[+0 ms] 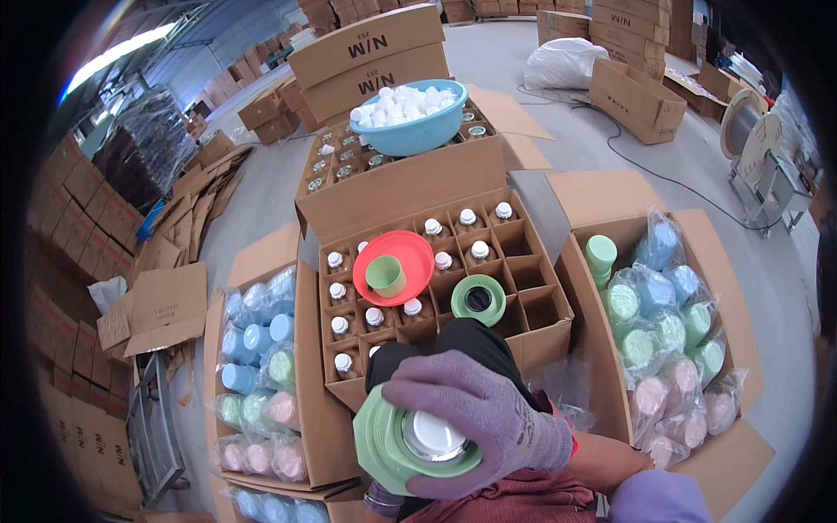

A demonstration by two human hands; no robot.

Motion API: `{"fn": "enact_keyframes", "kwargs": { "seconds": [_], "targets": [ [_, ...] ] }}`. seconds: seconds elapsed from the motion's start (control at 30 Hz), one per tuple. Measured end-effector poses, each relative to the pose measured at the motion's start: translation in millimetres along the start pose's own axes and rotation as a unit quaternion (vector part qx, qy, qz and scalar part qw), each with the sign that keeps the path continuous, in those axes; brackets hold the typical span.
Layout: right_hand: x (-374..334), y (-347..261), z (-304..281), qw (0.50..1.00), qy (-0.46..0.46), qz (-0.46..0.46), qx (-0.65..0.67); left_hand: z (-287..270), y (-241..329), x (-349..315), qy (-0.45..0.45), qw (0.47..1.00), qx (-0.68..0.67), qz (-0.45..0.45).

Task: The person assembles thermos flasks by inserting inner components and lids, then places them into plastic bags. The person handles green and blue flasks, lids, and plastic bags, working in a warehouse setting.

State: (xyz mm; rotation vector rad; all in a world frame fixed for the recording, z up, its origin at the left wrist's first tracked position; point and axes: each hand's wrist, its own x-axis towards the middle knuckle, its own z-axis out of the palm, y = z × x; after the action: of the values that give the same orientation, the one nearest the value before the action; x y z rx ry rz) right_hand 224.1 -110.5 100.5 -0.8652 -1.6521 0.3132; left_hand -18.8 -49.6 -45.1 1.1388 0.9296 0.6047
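Note:
My right hand (488,414), in a grey-purple glove, curls its fingers round a green octagonal plastic piece (377,440) held above my lap. A clear round part with a white centre (436,433) sits in the middle of that piece. Below it a bit of my left wrist (384,501) with a band shows; the left fingers are hidden. In front stands a divided carton (545,318) with white-capped bottles (467,217) in many compartments. On top of it rest a red round dish (417,253) bearing a green cup (386,275), and a green round piece with a black centre (479,301).
An open carton (327,418) at left and another (741,418) at right hold bagged blue, green and pink plastic pieces. Behind, a light-blue basin (410,135) of white caps sits on a carton of bottles. A dark cable (623,157) crosses the floor at right.

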Motion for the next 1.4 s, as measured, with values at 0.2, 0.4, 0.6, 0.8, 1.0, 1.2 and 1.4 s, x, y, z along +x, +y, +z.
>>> {"fn": "enact_keyframes", "kwargs": {
  "seconds": [0.2,0.4,0.6,0.8,1.0,1.2,1.4],
  "targets": [
    [-59,34,2,0.998,0.023,-0.009,0.052,-43,46,6,-0.049,0.992,0.113,-0.023],
    [-132,50,-20,0.982,-0.148,0.117,0.018,47,147,44,-0.261,0.659,0.701,0.08],
    [-78,214,-35,0.935,-0.03,0.305,-0.177,70,109,58,-0.336,0.654,0.678,-0.009],
    [-117,362,-7,0.831,-0.227,0.325,-0.391,27,112,80,-0.217,0.896,0.382,0.067],
    [2,224,24,0.974,0.063,0.194,-0.103,45,97,147,0.043,0.987,-0.142,0.067],
    [7,142,26,0.843,0.153,0.394,0.333,65,102,135,-0.039,0.952,0.092,0.289],
    [-55,106,-32,0.814,0.033,0.55,0.183,-13,88,49,-0.17,0.908,0.298,0.241]
  ]
}}
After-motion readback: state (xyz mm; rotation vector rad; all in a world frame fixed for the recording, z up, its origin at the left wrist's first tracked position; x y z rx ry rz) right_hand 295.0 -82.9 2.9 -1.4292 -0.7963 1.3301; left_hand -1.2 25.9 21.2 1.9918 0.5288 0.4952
